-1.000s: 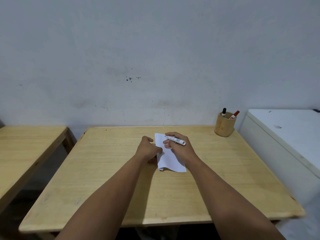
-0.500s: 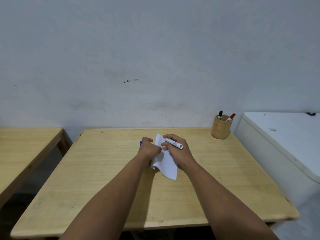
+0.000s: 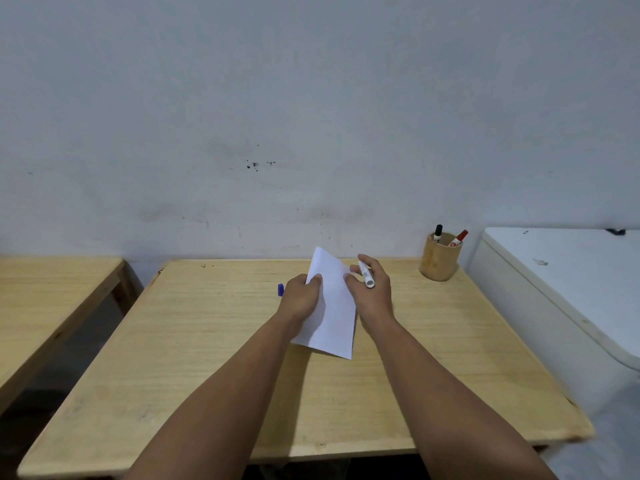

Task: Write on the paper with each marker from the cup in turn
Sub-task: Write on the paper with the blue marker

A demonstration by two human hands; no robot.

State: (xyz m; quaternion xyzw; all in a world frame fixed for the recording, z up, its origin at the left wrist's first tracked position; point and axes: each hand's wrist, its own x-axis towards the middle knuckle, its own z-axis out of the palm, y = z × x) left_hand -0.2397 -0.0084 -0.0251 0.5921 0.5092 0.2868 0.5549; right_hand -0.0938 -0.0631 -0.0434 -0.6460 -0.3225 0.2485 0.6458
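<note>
A white sheet of paper (image 3: 334, 317) is lifted off the wooden table (image 3: 207, 358), tilted with its far corner up. My left hand (image 3: 299, 297) pinches its left edge. My right hand (image 3: 372, 292) holds a white marker (image 3: 365, 274) between its fingers and touches the paper's right edge. A blue cap (image 3: 280, 289) lies on the table just left of my left hand. At the back right corner stands a wooden cup (image 3: 439, 261) with a black-capped marker (image 3: 438, 232) and a red-capped marker (image 3: 459, 237) in it.
A second wooden table (image 3: 52, 299) stands to the left across a dark gap. A white chest-like appliance (image 3: 568, 289) sits right of the table, close to the cup. A plain grey wall rises behind the table.
The paper has been raised from the table and turned, its far corner now pointing up. The blue cap has come into sight left of my left hand. Both hands shifted slightly away from me.
</note>
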